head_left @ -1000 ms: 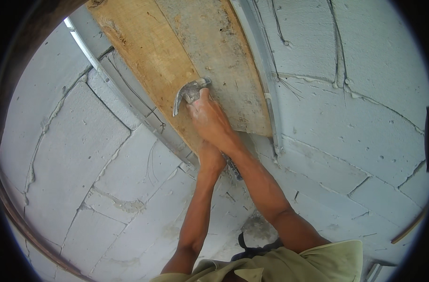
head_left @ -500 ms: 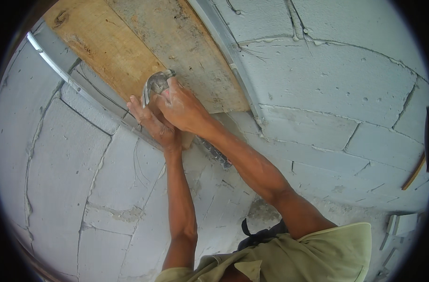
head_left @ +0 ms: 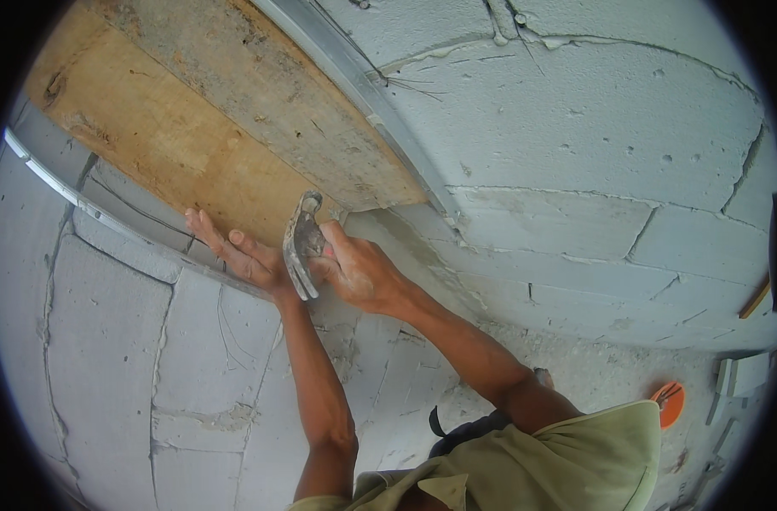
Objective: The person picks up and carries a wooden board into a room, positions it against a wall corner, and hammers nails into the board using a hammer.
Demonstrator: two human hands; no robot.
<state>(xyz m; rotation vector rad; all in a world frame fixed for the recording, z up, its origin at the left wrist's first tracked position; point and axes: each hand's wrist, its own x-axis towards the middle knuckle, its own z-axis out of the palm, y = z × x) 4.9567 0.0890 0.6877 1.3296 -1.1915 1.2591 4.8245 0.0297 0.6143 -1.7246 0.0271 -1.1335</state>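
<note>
Block wall point(head_left: 593, 128) behind everything, spreading right of and below both hands' fingers. Two wood boards, side by side: yellowish board point(head_left: 167, 153) just above and beyond the left fingertips, grey-stained board point(head_left: 261, 94) farther up and right of them. Metal rails flank the pair, likely framing them: right rail point(head_left: 376, 115) up and right of the right fingers, left rail point(head_left: 107, 211) running down to behind the left fingers. Left hand point(head_left: 248, 257): fingers extended, spread, gripping nothing visible; placed at the yellowish board's lower edge, probably to steady or push it. Can't tell whether it presses. Right hand point(head_left: 365, 274): fingers curled round the hammer, gripping close under the head, presumably for short, controlled use. Hammer point(head_left: 302, 243) head sits between both hands' fingers, claw down, overlapping left wrist in view; contact unclear. Orange bucket point(head_left: 670, 404) far below-right of the right fingers, out of the way. Thin wires point(head_left: 414, 88) above the right fingers.
</note>
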